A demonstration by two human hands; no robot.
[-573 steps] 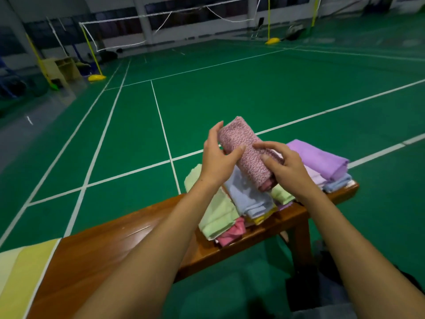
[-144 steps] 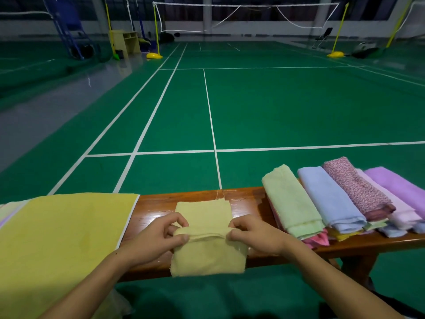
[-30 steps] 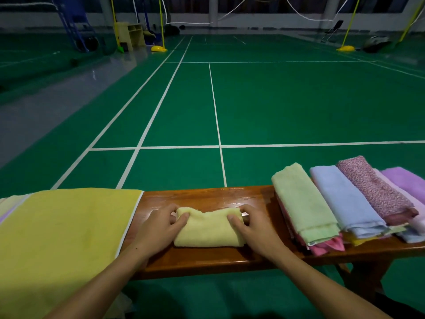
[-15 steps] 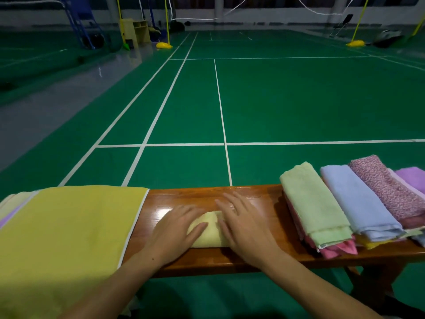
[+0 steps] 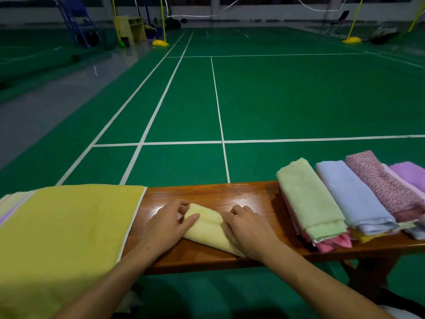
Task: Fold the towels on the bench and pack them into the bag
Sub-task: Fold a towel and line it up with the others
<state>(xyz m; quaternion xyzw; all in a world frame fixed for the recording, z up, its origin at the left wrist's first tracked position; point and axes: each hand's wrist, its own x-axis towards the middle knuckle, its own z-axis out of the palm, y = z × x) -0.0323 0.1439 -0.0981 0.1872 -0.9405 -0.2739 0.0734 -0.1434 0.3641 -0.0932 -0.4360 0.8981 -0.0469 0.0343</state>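
A small pale yellow towel (image 5: 208,229), folded into a compact wedge, lies on the wooden bench (image 5: 230,196) in front of me. My left hand (image 5: 166,227) grips its left end, thumb on top. My right hand (image 5: 247,231) presses and holds its right side. To the right, folded towels lean in a row: light green (image 5: 308,199), light blue (image 5: 354,199), pink patterned (image 5: 384,183) and purple (image 5: 409,173), over a pink one (image 5: 333,244). A large yellow towel (image 5: 62,229) lies spread flat over the bench's left part. No bag is in view.
Beyond the bench stretches a green court floor with white lines (image 5: 220,141). Far back stand yellow net posts (image 5: 161,42), a blue umpire chair (image 5: 78,21) and a small wooden shelf (image 5: 131,28). The bench leg (image 5: 372,272) shows at lower right.
The small yellow towel has been folded narrower and turned at an angle. My hands went from lying flat over it to gripping its two sides.
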